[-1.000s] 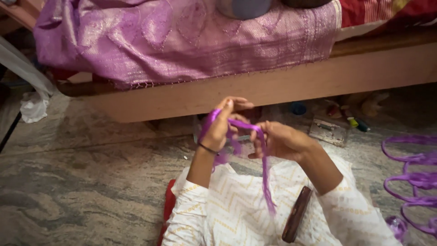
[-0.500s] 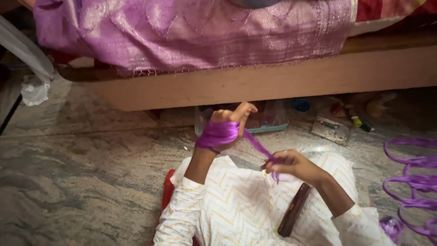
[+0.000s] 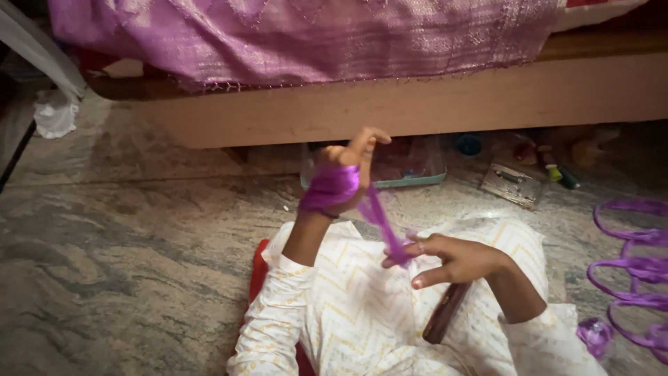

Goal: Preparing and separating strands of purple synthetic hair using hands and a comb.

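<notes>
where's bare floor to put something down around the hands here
The widest bare patch is the marble floor, bordered by the wooden bed frame and the red cushion. The right side is crowded: loose purple ribbon, and a clear box and small items under the bed. Both hands are busy with ribbon.

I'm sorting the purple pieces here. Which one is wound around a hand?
The purple ribbon wrapped around the raised left hand; its tail runs to the right hand. The purple loops lie loose on the floor; the purple cloth drapes the bed.
</notes>
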